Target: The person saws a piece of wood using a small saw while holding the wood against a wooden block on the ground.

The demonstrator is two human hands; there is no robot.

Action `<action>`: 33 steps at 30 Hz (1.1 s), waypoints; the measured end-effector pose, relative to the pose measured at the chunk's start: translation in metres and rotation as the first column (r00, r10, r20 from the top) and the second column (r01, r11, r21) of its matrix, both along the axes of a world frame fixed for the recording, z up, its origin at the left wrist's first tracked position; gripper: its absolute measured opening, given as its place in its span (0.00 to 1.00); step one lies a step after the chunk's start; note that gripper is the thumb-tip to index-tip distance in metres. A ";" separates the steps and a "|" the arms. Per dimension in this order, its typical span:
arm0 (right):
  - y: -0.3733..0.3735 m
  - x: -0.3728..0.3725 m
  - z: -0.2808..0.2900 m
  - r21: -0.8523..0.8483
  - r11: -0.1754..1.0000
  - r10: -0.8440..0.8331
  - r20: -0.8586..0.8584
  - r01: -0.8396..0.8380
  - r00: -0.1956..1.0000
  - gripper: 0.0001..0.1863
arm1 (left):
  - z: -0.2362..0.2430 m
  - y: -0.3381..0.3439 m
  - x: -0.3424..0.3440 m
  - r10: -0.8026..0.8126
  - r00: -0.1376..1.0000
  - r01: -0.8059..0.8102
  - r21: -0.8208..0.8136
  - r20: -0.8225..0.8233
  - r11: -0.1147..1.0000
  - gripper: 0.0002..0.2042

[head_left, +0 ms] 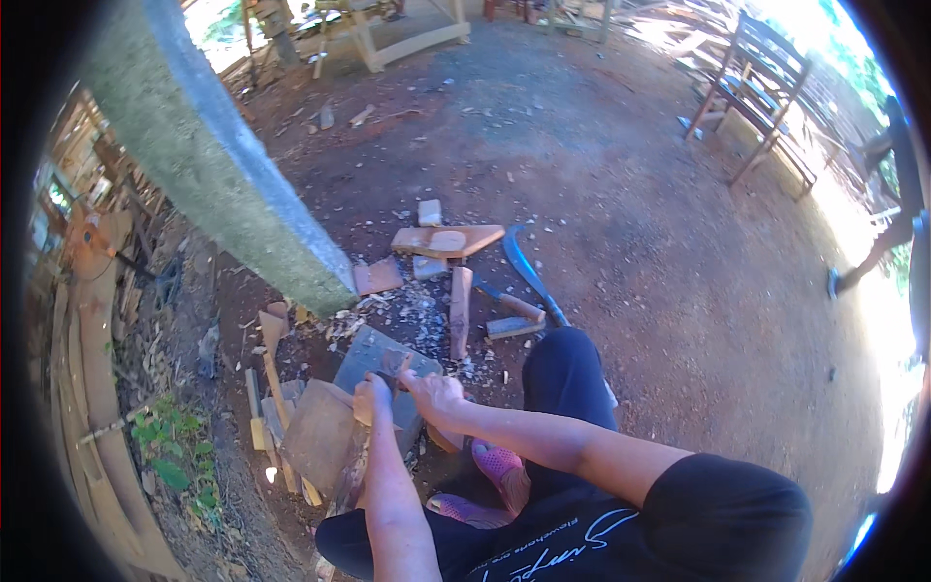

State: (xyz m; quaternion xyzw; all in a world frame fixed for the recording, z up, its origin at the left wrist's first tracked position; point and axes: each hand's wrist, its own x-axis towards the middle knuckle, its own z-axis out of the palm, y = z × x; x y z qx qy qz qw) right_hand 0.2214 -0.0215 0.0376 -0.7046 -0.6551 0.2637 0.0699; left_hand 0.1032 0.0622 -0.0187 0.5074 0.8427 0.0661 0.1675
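My left hand (372, 399) and my right hand (436, 396) are close together, fingers closed. Between them is a small brown piece (395, 362), perhaps wood; its kind is too small to make out. Beneath the hands lies a flat grey slab (364, 351), with a broad brown board (320, 435) just left of it. Beyond the hands an upright-looking wooden block (460, 315) rests among pale chips. Right of it are a tool with a wooden handle (522, 308), a grey block (515, 327) and a long curved blade (525, 260).
A thick concrete post (242, 184) slants down at the left. Shaped wood (446, 240) lies on small blocks past the chips. Wood pieces (272, 378) and long planks (92, 407) are at the left. A wooden chair (761, 87) stands far right, near a person's leg (878, 252).
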 end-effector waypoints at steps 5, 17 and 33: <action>0.000 -0.005 -0.020 -0.160 0.987 0.069 0.218 -0.034 0.973 0.17 | 0.048 -0.019 -0.004 -0.314 0.948 0.318 -0.146 0.052 0.937 0.16; -0.026 -0.003 0.020 0.008 0.990 0.137 0.186 -0.141 0.973 0.12 | 0.001 -0.023 -0.006 -0.005 0.985 -0.021 0.149 0.175 0.989 0.23; 0.001 -0.009 0.007 0.040 0.979 0.185 0.246 -0.200 0.952 0.14 | 0.012 -0.022 -0.004 0.011 0.980 -0.029 0.088 0.198 0.996 0.23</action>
